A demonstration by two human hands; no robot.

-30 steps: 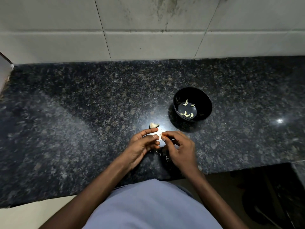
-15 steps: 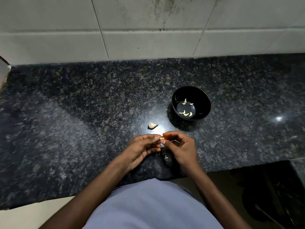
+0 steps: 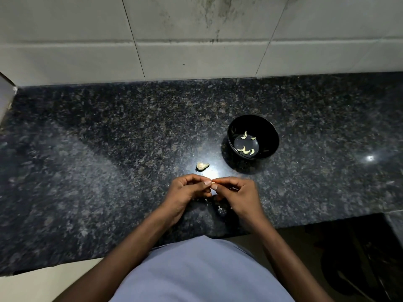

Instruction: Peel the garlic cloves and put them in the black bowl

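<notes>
Black bowl (image 3: 270, 136) stands on the counter (image 3: 109, 160), judged rigid and stable; several pale peeled cloves (image 3: 246, 150) lie inside. Unpeeled clove (image 3: 202, 166) rests just beyond the hands. A clove (image 3: 213, 183), barely visible, is pinched between left hand (image 3: 187, 189) and right hand (image 3: 238, 194); judged light, firm, slippery once skinned; best held at the ends.

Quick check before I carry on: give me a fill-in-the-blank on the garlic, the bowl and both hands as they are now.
1. The peeled cloves lie inside the ____ bowl.
2. One unpeeled clove lies on the counter, to the ____ of the bowl.
3. The left hand and right hand pinch one small clove ____ them.

Missing words: black; left; between
</notes>
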